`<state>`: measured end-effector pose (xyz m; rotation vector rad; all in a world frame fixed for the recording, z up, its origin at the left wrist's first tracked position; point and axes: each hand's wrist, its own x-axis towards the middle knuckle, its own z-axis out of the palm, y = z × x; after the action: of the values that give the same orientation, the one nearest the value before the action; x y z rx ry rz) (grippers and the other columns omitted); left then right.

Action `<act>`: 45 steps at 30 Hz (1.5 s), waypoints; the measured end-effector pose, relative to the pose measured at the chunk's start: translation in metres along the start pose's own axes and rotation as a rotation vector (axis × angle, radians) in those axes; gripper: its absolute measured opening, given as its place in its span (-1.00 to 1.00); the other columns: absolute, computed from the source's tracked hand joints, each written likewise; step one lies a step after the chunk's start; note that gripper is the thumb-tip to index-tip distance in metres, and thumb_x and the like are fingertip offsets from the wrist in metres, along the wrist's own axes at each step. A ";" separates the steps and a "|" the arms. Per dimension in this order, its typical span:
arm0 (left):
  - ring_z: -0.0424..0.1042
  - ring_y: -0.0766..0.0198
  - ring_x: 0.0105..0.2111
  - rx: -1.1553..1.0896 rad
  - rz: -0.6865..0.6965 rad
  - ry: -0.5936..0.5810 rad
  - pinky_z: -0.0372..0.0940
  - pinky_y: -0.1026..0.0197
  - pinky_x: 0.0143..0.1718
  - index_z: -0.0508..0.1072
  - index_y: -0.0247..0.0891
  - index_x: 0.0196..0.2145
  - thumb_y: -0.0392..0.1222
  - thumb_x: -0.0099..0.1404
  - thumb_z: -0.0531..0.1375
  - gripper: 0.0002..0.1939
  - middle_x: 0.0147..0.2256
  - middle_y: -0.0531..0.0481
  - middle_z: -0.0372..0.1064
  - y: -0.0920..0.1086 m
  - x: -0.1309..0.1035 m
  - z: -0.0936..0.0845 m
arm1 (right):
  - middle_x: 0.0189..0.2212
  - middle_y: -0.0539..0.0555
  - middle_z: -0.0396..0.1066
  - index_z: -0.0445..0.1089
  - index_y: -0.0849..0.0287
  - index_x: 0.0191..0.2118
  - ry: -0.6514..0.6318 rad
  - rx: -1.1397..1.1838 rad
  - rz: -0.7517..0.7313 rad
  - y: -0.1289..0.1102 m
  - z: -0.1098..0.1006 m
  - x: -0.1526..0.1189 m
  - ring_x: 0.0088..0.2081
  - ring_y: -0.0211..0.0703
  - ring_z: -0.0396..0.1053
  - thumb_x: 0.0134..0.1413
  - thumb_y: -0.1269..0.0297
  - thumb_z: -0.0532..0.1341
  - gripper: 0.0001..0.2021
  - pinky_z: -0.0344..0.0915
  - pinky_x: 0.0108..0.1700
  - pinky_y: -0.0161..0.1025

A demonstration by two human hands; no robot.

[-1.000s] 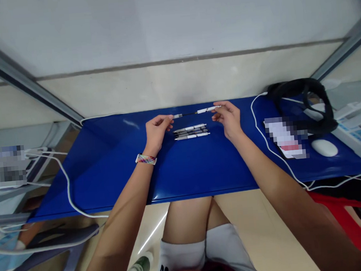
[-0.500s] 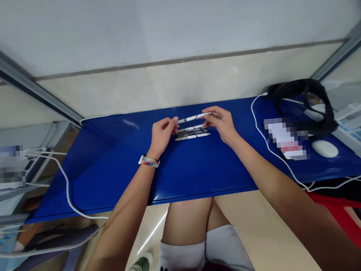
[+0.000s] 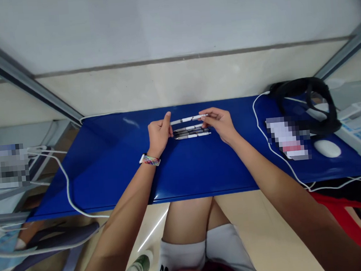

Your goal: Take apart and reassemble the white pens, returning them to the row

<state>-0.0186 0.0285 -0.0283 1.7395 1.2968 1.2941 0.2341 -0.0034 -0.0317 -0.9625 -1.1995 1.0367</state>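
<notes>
A white pen (image 3: 185,119) with dark markings is held level above the blue tabletop (image 3: 199,167). My right hand (image 3: 220,123) pinches its right end between thumb and fingers. At the pen's left end, my left hand (image 3: 160,135) has curled fingers and a raised thumb; its exact contact with the pen is partly hidden. Just below, several similar pens (image 3: 193,136) lie side by side on the table, pointing left and right. My left fingers are close to the left ends of these pens.
A black head strap (image 3: 305,99), a white mouse (image 3: 327,148), a blurred phone-like object (image 3: 286,139) and a white cable (image 3: 258,124) lie on the right. Grey frame posts (image 3: 33,85) flank the table. A bottle (image 3: 137,270) stands on the floor below.
My left thumb has lifted from the pen's end to point upward, and that hand has shifted slightly left. The held pen and my right hand have moved a little left too.
</notes>
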 end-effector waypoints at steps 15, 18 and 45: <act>0.41 0.34 -0.57 -0.244 0.184 -0.038 0.28 0.25 -0.50 0.43 -0.11 -0.11 0.17 0.43 0.41 -0.63 -0.49 0.17 0.35 -0.008 0.001 0.012 | -0.39 0.05 0.64 0.67 0.08 -0.19 0.044 0.101 0.100 0.001 0.000 -0.002 -0.40 -0.13 0.56 0.04 0.00 0.59 -0.68 0.57 -0.26 -0.13; 0.53 0.31 -0.51 -0.376 0.177 -0.094 0.35 0.26 -0.50 0.34 -0.07 0.02 0.15 0.42 0.41 -0.56 -0.39 0.15 0.42 -0.010 0.002 0.013 | -0.37 0.05 0.64 0.67 0.08 -0.17 0.044 0.111 0.120 0.002 0.001 -0.002 -0.38 -0.13 0.57 0.05 -0.01 0.58 -0.67 0.58 -0.21 -0.12; 0.51 0.27 -0.48 -0.345 0.015 -0.237 0.34 0.22 -0.43 0.43 -0.13 0.10 0.09 0.48 0.29 -0.63 -0.42 0.07 0.48 -0.006 0.003 0.006 | -0.38 0.04 0.62 0.67 0.05 -0.18 0.063 0.128 0.128 0.004 0.002 -0.001 -0.37 -0.13 0.56 0.04 0.02 0.58 -0.69 0.60 -0.17 -0.09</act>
<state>-0.0146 0.0340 -0.0350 1.6005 0.8715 1.1962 0.2314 -0.0030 -0.0351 -0.9739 -1.0176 1.1612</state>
